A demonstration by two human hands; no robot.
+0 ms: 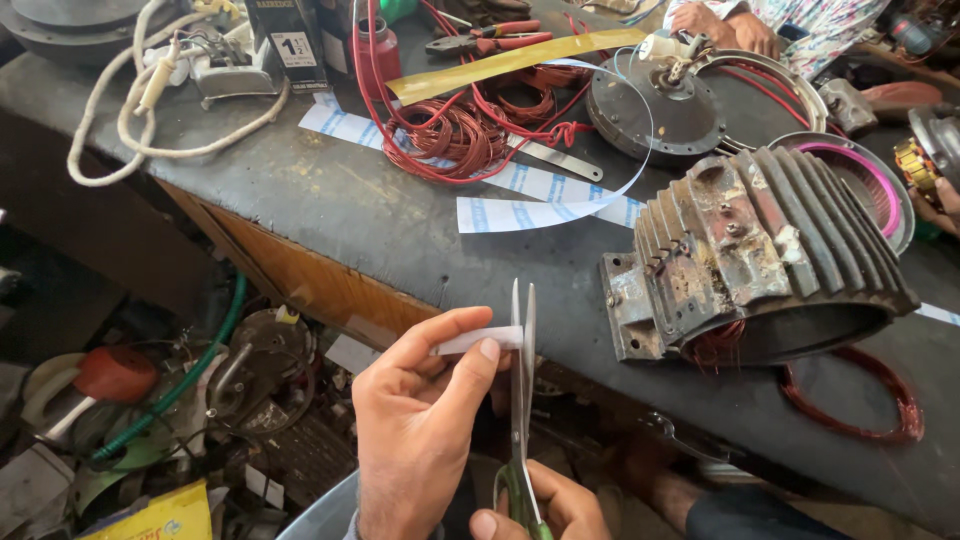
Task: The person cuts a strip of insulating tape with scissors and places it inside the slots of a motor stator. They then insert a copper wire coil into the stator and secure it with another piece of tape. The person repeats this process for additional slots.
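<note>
- Now, two hands work at the lower middle: the left hand (415, 440) pinches one small white paper strip (478, 341) between thumb and fingers, and the right hand (550, 510) grips the green handles of one pair of scissors (522, 400).
- That strip lies nearly level, long axis left to right, its free end meeting the blades.
- Scissor blades point straight up (away from the person), almost closed on the strip, just in front of the bench edge (330, 270).
- On the bench: one finned motor housing (760, 250) lying on its side, one round dark cover (655, 110), one long blue-striped white paper band (520, 200), several coils of red wire (450, 130), one pair of red-handled pliers (490, 40).
- Another person's hand (720, 25) rests at the far edge.
</note>
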